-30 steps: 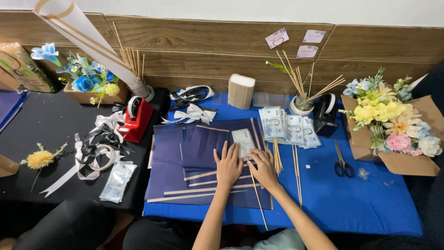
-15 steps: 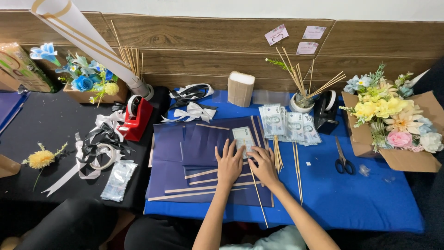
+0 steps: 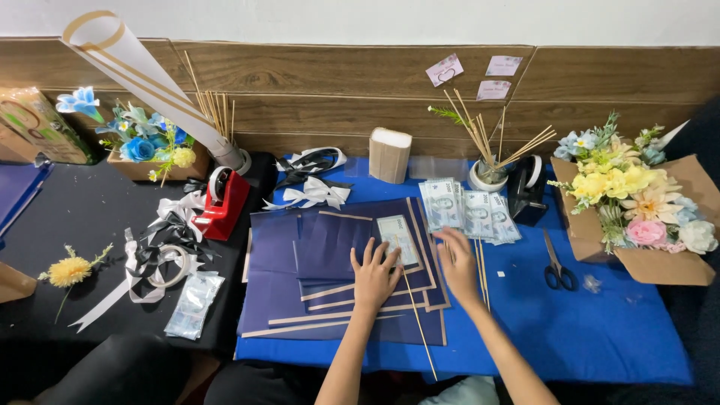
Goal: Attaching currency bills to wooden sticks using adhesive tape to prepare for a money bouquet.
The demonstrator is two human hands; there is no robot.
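Left hand: our left hand (image 3: pixel 373 276) lies flat, fingers spread, palm down on the navy paper sheets (image 3: pixel 330 262); it clamps nothing.
Right hand: our right hand (image 3: pixel 457 262) rests open at the right edge of the sheets, fingertips just beside the banknote stack (image 3: pixel 466 211); we cannot tell whether it pinches anything.
Single banknote: one pale banknote (image 3: pixel 396 238) lies on top of the sheets, between our two hands and touching the left fingertips.
Materials: the sheets are matte dark blue with thin tan borders, overlapped in a loose fan; the blue cloth (image 3: pixel 600 330) under them looks soft and slightly creased.
Sticks: thin wooden sticks (image 3: pixel 420 330) lie across the sheets and by the right wrist.
Around: black-handled scissors (image 3: pixel 556 266) lie right of our hand; a red tape dispenser (image 3: pixel 223 201) and black-and-white ribbons (image 3: pixel 169 240) sit left; a cardboard box of fabric flowers (image 3: pixel 637 210) stands far right.
In the way: a white cup holding sticks (image 3: pixel 487 176) and a black tape holder (image 3: pixel 529 187) stand behind the stack.
Open room: bare blue cloth stretches toward the near right corner.
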